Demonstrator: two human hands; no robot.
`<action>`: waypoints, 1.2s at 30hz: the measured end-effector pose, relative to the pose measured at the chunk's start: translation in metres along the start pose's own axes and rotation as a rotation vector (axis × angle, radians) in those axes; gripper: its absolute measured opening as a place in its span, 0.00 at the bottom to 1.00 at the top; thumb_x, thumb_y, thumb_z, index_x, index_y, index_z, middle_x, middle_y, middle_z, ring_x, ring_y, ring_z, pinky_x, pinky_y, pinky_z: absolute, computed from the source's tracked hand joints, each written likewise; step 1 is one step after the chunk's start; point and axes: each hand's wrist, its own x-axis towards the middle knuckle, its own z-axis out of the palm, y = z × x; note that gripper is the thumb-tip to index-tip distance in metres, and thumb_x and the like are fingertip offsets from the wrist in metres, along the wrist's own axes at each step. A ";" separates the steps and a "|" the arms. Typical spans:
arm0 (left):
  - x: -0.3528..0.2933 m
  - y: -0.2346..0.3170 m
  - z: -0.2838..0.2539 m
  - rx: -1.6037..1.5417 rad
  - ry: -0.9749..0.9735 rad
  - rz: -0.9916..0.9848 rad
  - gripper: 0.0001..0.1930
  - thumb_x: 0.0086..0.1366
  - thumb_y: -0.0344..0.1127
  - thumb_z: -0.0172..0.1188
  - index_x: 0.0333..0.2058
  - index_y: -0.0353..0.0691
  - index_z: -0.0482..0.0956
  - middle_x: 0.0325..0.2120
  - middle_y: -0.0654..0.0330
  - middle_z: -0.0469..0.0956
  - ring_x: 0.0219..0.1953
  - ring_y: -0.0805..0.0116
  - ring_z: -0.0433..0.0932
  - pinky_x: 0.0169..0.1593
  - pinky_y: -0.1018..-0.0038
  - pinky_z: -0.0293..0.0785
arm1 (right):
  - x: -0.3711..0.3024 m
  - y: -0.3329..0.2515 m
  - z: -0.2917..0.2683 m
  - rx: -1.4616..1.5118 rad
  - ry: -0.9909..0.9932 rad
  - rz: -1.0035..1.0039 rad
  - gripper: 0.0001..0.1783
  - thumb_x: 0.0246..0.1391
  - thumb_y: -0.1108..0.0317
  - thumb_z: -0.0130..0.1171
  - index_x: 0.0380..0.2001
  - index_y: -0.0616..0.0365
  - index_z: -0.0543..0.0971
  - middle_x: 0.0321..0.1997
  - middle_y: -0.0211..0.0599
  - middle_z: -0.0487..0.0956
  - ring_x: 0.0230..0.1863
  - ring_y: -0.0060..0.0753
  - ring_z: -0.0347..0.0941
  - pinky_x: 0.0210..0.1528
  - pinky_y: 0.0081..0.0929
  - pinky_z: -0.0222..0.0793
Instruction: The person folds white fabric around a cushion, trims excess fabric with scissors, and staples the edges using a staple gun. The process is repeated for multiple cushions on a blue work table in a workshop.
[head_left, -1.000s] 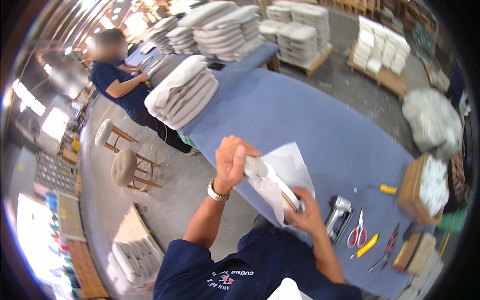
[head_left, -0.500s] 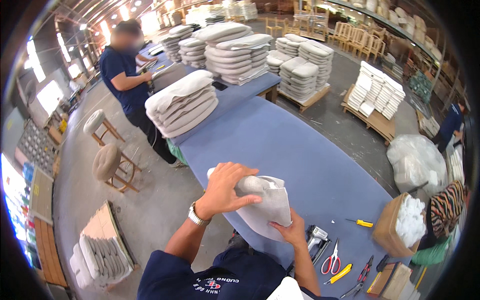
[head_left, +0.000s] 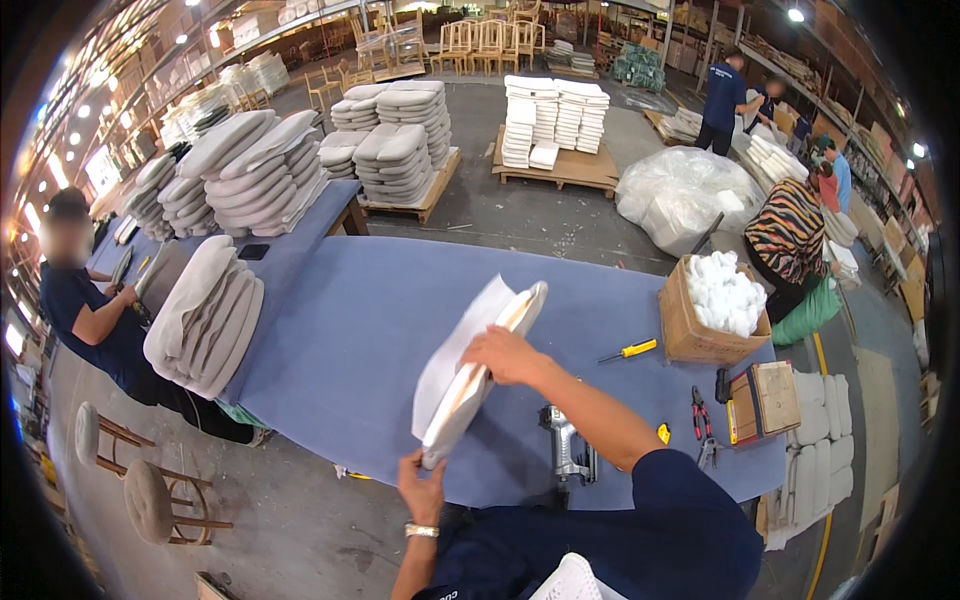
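A light grey upholstered seat pad (head_left: pixel 470 400) is held tilted on its edge above the blue-topped table (head_left: pixel 350 300). Its fabric cover flares loose along one side, and a pale strip of the inner board shows along the edge. My right hand (head_left: pixel 505 355) grips it around the middle, fingers wrapped over the edge. At the near lower end, my left hand (head_left: pixel 422 487), with a metal watch at the wrist, pinches the pad's corner. A silver staple gun (head_left: pixel 570 445) lies on the table just right of the pad, close to my right forearm.
At right lie a yellow-handled screwdriver (head_left: pixel 635 350), red-handled pliers (head_left: pixel 701 412) and a carton of white stuffing (head_left: pixel 690 320). Stacked grey pads (head_left: pixel 205 315) stand at left, where a co-worker (head_left: pixel 100 310) works. Two stools (head_left: pixel 150 500) stand on the floor there.
The view has swung to the right. The pad has been turned from lying tilted to standing on edge. My right hand moved to its middle, and my left hand dropped to its lower end.
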 end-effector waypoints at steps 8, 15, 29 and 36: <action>0.008 0.028 -0.004 0.155 0.023 0.073 0.23 0.49 0.27 0.79 0.45 0.35 0.82 0.36 0.55 0.79 0.35 0.59 0.79 0.41 0.66 0.77 | -0.041 -0.089 0.018 0.224 0.102 -0.068 0.31 0.52 0.63 0.71 0.61 0.44 0.78 0.74 0.40 0.69 0.76 0.44 0.62 0.74 0.48 0.59; 0.039 0.035 -0.015 0.162 -0.164 0.069 0.29 0.50 0.29 0.79 0.53 0.40 0.82 0.42 0.57 0.79 0.41 0.64 0.81 0.45 0.69 0.81 | -0.031 -0.141 0.022 0.531 0.281 0.019 0.11 0.59 0.61 0.65 0.39 0.56 0.82 0.43 0.36 0.82 0.48 0.44 0.77 0.50 0.45 0.71; 0.093 0.031 -0.043 0.209 -0.576 0.276 0.34 0.47 0.42 0.84 0.49 0.38 0.77 0.44 0.54 0.81 0.41 0.59 0.83 0.45 0.64 0.81 | -0.020 -0.187 0.071 0.572 0.578 0.443 0.10 0.53 0.64 0.70 0.35 0.56 0.82 0.43 0.38 0.77 0.48 0.46 0.74 0.49 0.42 0.73; 0.158 0.007 -0.065 -0.056 -1.032 0.240 0.21 0.58 0.33 0.77 0.47 0.35 0.79 0.45 0.57 0.81 0.46 0.66 0.83 0.51 0.69 0.83 | -0.003 -0.197 0.074 0.663 0.572 0.592 0.09 0.53 0.64 0.71 0.33 0.57 0.84 0.45 0.37 0.78 0.45 0.42 0.77 0.46 0.36 0.74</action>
